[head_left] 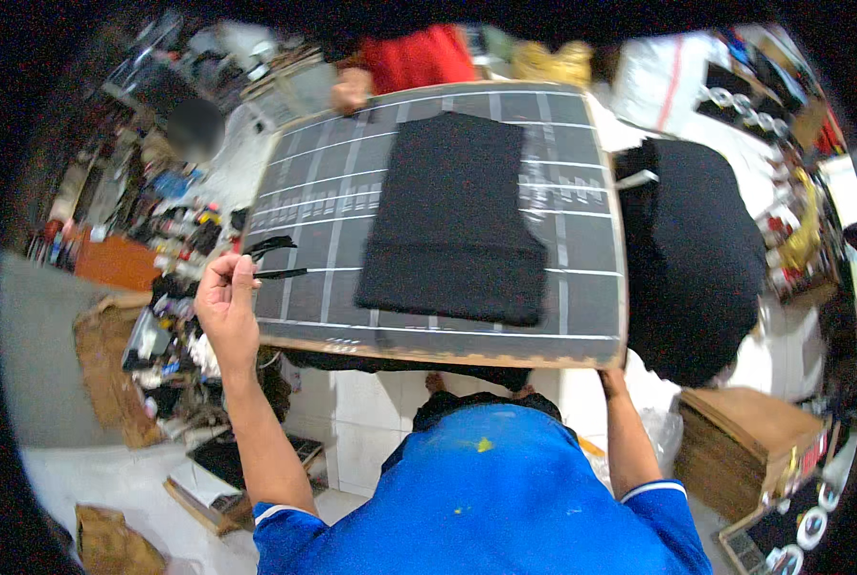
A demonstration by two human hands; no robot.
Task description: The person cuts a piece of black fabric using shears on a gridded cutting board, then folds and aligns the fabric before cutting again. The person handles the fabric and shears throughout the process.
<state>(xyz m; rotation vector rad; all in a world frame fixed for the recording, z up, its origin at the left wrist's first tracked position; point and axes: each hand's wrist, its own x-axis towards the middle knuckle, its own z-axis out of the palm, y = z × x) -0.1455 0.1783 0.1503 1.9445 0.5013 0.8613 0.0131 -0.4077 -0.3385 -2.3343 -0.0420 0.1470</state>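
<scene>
A dark board [322, 287] with a white grid carries a folded black fabric piece [450, 192], its lower band running across it. My left hand [229, 287] pinches thin black strips [280, 272] over the board's left edge. My right hand [612, 379] is at the board's near right corner, apparently gripping it from beneath, with most of its fingers hidden.
A co-worker's hand [352, 91] holds the far edge, beside a red garment [417, 56]. A large black cloth mound [697, 259] lies to the right. Cardboard stacks [735, 431], cluttered items [179, 211] and white sacks [658, 81] surround the board on the tiled floor.
</scene>
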